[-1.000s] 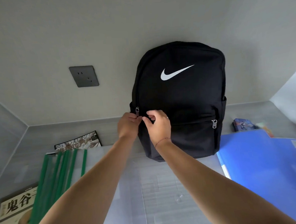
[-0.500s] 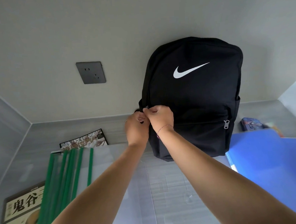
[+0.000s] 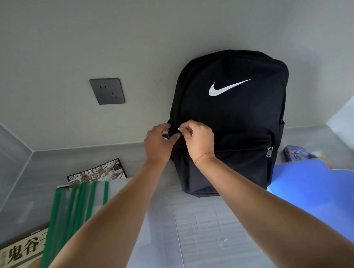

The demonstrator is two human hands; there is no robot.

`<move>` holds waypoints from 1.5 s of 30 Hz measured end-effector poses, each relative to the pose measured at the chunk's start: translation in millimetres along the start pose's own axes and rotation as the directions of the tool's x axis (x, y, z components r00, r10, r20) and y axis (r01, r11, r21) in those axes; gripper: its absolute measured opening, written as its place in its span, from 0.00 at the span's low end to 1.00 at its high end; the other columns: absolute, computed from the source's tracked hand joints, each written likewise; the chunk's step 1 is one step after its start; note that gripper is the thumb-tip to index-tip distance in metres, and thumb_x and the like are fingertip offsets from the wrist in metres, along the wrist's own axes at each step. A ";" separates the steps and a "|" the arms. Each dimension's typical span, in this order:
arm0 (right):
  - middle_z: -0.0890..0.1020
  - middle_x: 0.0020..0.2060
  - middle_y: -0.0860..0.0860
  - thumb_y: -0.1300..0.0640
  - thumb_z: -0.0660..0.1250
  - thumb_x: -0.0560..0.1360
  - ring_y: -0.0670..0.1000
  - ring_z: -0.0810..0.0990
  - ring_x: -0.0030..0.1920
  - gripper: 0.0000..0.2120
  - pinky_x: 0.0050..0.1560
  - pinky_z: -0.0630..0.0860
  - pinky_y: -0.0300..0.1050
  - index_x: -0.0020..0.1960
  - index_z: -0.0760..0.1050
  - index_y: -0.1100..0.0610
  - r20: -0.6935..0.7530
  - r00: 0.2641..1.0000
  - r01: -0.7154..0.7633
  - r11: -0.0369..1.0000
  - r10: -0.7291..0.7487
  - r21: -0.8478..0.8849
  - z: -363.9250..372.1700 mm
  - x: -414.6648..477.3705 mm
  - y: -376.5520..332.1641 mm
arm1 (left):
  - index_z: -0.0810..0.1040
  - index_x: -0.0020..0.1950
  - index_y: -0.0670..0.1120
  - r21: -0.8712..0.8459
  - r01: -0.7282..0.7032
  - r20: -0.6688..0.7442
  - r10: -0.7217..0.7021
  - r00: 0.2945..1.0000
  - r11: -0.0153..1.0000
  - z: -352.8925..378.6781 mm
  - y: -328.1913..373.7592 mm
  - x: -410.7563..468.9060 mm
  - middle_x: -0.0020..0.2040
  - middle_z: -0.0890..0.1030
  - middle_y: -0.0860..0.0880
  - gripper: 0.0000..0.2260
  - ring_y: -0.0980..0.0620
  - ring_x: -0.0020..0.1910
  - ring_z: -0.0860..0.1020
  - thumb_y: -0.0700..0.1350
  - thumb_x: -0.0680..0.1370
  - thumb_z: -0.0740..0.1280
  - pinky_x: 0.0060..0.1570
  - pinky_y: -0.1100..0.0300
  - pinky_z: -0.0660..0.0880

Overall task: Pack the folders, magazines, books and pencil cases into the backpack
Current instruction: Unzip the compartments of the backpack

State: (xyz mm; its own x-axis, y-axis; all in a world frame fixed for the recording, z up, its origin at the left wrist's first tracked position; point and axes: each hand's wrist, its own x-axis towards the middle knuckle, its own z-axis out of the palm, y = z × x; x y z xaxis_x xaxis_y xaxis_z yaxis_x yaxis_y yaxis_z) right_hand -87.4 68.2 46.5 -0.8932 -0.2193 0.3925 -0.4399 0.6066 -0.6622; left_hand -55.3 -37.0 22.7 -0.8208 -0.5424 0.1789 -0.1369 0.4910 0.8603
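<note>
Fingertips (image 3: 184,127) of your right hand (image 3: 200,141) are drawn together in a tight pinch on the small silver zipper pull (image 3: 179,128), which sits at the left edge of the black backpack (image 3: 233,118), about halfway up its side. The other fingers of that hand are curled in under the palm, and a thin red thread (image 3: 204,156) circles the wrist. Just beside it, your left hand (image 3: 158,144) grips the same edge of the bag: its fingers wrap over the side seam and the thumb presses the fabric right below the pull. A ring (image 3: 147,136) shows on one finger.

The backpack stands upright on the grey table (image 3: 198,225), its back against the pale wall (image 3: 165,31) and its white swoosh logo (image 3: 227,87) facing you. A second zipper pull (image 3: 269,152) hangs at the right end of the front pocket's zip line.

To your right, a blue folder (image 3: 324,191) lies flat with its corner near the bag's base, and behind it is a small blue printed item (image 3: 295,153), too blurred to identify. To your left lie clear folders with green spines (image 3: 80,199); they partly cover a magazine (image 3: 95,172) behind them and a book (image 3: 19,253) with large black characters near you. A dark grey socket (image 3: 107,91) is set in the wall left of the bag.
</note>
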 end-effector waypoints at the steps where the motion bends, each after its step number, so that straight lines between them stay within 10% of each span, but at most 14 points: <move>1: 0.85 0.39 0.53 0.58 0.68 0.73 0.54 0.82 0.41 0.05 0.47 0.78 0.51 0.46 0.82 0.58 -0.012 1.000 0.017 1.000 -0.017 -0.003 -0.8 1.5 0.4 | 0.79 0.55 0.47 -0.016 0.002 0.001 -0.002 1.000 1.000 0.9 1.6 0.5 0.53 0.81 0.49 0.16 0.50 0.54 0.77 0.49 0.70 0.74 0.57 0.52 0.74; 16: 0.84 0.35 0.51 0.57 0.69 0.72 0.53 0.82 0.36 0.05 0.42 0.79 0.51 0.42 0.82 0.58 -0.346 0.928 0.191 0.974 -0.140 0.118 -58.1 47.4 -19.7 | 0.82 0.48 0.46 0.137 -0.002 -0.027 0.006 1.000 0.991 -9.5 4.9 1.6 0.50 0.82 0.49 0.08 0.48 0.52 0.77 0.48 0.72 0.72 0.55 0.54 0.72; 21: 0.84 0.36 0.50 0.61 0.70 0.72 0.47 0.82 0.39 0.02 0.47 0.80 0.46 0.43 0.82 0.58 -0.208 0.977 0.036 0.915 0.052 0.402 -72.3 50.0 -28.6 | 0.80 0.51 0.50 0.004 -0.085 -0.030 0.085 0.996 0.996 -11.4 52.5 10.7 0.50 0.80 0.54 0.10 0.54 0.51 0.75 0.51 0.71 0.72 0.55 0.59 0.71; 45: 0.84 0.36 0.51 0.60 0.69 0.72 0.51 0.82 0.41 0.02 0.47 0.80 0.45 0.41 0.79 0.56 -0.241 0.954 -0.034 0.862 0.179 0.506 -133.6 76.0 0.9 | 0.84 0.47 0.43 0.062 -0.143 -0.153 0.151 0.977 0.988 -29.6 107.2 36.2 0.42 0.84 0.48 0.07 0.56 0.39 0.78 0.44 0.76 0.68 0.38 0.75 0.68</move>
State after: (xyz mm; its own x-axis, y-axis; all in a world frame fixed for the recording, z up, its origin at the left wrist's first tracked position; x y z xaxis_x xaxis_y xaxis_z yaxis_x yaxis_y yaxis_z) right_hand -143.3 154.1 161.0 -0.9085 0.0839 0.4094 -0.3955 0.1435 -0.9072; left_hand -83.4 -24.2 135.5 -0.7375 -0.5599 0.3777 -0.0522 0.6048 0.7946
